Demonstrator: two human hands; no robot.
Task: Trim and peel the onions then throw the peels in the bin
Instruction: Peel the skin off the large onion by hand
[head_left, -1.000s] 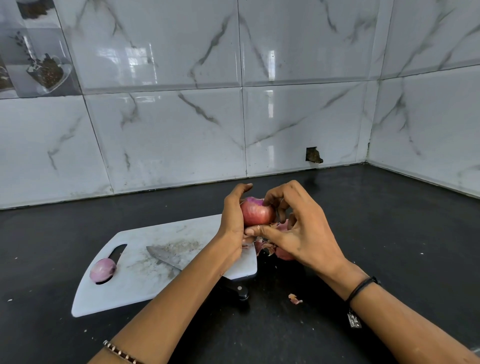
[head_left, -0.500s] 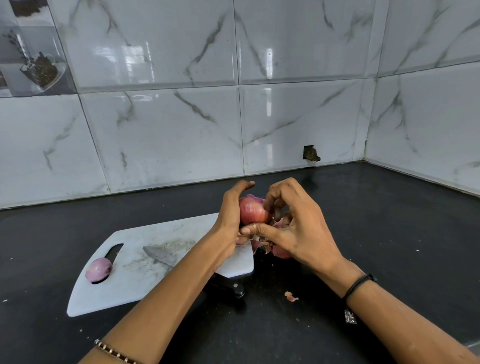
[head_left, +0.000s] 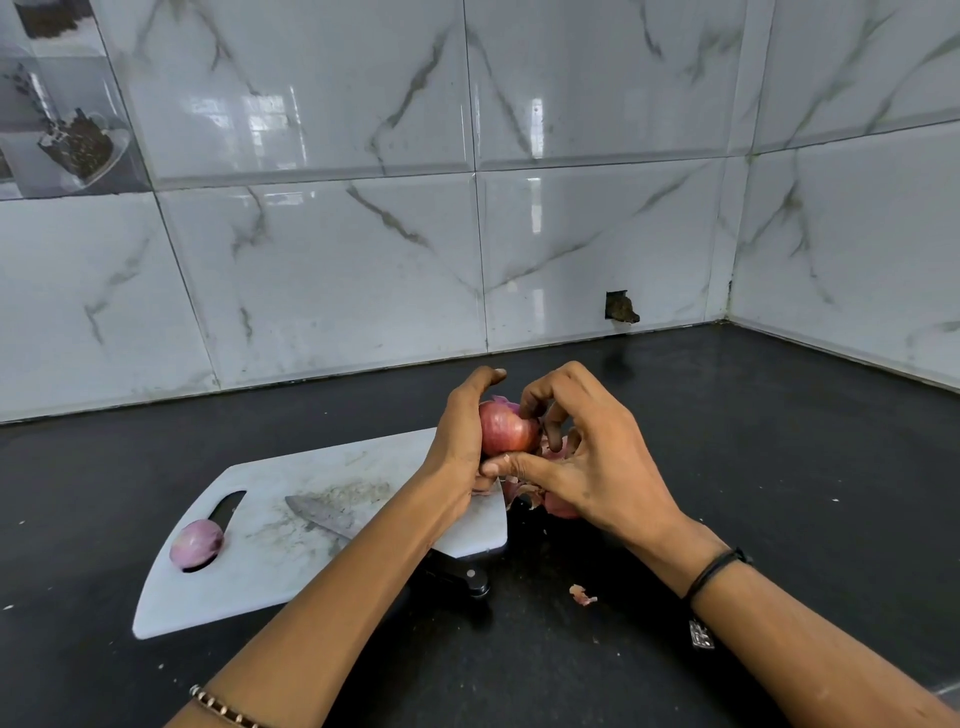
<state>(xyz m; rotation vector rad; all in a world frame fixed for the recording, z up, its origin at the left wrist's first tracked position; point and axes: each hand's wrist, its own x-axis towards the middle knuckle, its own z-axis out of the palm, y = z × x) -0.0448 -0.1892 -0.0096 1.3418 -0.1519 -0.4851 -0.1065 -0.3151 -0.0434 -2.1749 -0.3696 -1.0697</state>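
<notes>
Red onion (head_left: 506, 428) is gripped by the left hand (head_left: 457, 441), fingers curled round it, above the right end of the white cutting board (head_left: 291, 571); the right hand (head_left: 597, 457) pinches its top skin; loose peels (head_left: 558, 501) lie beneath on the black tabletop (head_left: 727, 441); a peeled onion (head_left: 196, 543) rests by the board's handle slot.

Both arms reach forward and meet in the middle. The left grip (head_left: 460, 441) curls round the onion (head_left: 506, 428) from its left side, thumb pointing up. The right grip (head_left: 592, 467) pinches it, thumb underneath, fingers (head_left: 550, 387) bent over the top.
</notes>
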